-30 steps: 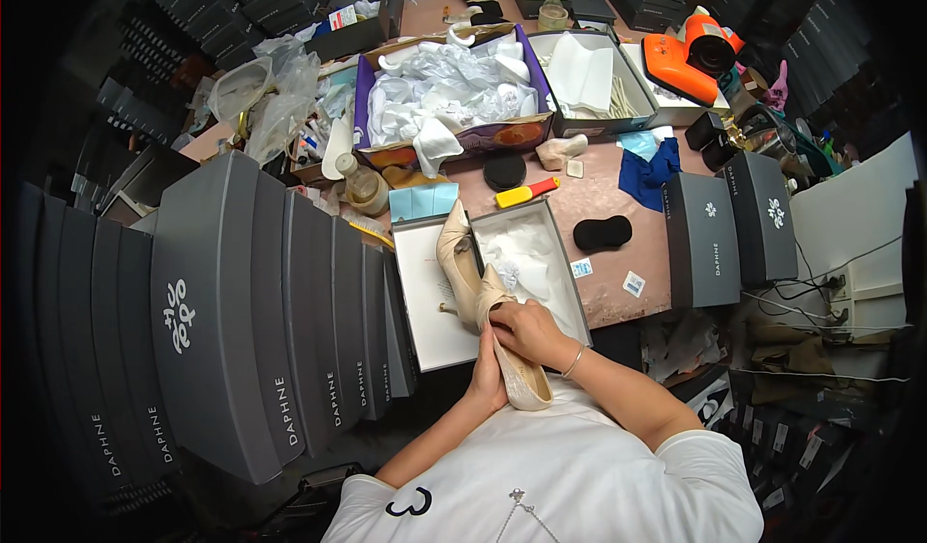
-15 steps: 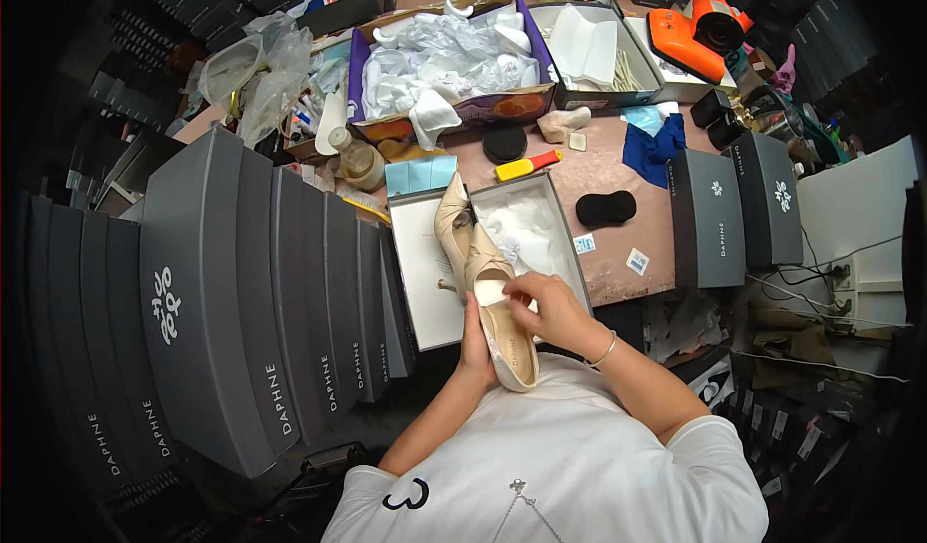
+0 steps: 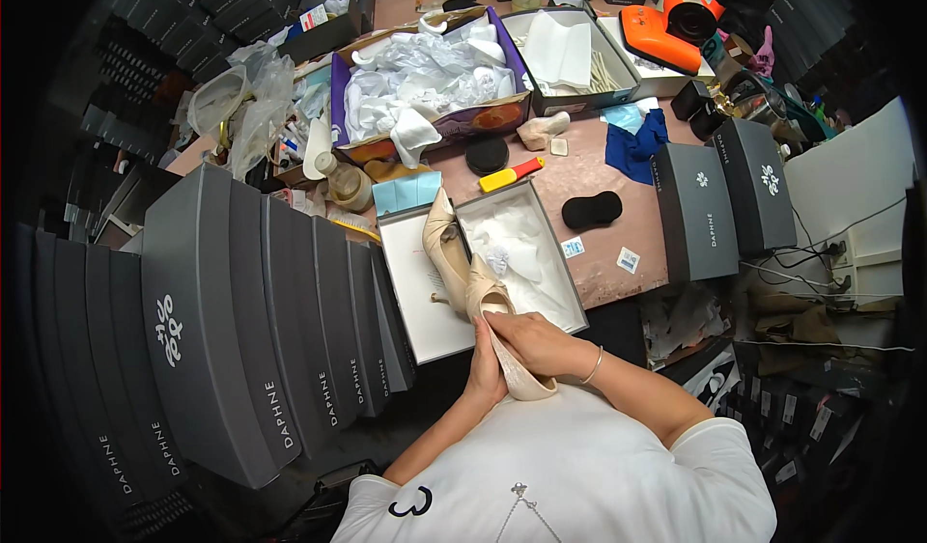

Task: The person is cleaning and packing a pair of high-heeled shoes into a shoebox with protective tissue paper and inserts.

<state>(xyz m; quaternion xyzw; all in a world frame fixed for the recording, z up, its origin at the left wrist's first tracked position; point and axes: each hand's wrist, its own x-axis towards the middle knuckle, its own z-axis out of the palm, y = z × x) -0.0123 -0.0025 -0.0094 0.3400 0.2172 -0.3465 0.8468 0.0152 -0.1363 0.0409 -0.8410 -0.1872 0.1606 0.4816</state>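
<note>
Head view, only one I've got. My 2 hands meet at approx 6 o'clock of the open grey shoe box [image 3: 565, 282]. Left hand [image 3: 483, 374] is closed round the side of a beige high-heel shoe [image 3: 517, 374], gripping it from 9 o'clock. Right hand [image 3: 536, 338] lies over the top of the same shoe, fingers curled on it, a thin bangle at the wrist. So both are grasping 1 shoe, held just off the surface edge, over my white shirt.

2nd beige shoe [image 3: 446, 249] lies along the box's 9 o'clock wall, heel pointing toward me, partly over the box lid [image 3: 420, 292] which sits flat beside the box. White tissue in the box.

At 9 o'clock: stack of grey shoe boxes [image 3: 241, 311] on edge, I count approx 6 near spines, more behind, can't count exactly. At 3 o'clock: 2 closed grey boxes [image 3: 724, 205] side by side. On the pink surface [image 3: 599, 171] btw them: 1 black oval pad [image 3: 592, 210], 1 yellow-red cutter [image 3: 512, 172], 1 blue cloth [image 3: 635, 147]. At 12 o'clock: purple-edged carton of white paper [image 3: 425, 84]; 1 orange tool [image 3: 666, 31] at approx 1 o'clock.
</note>
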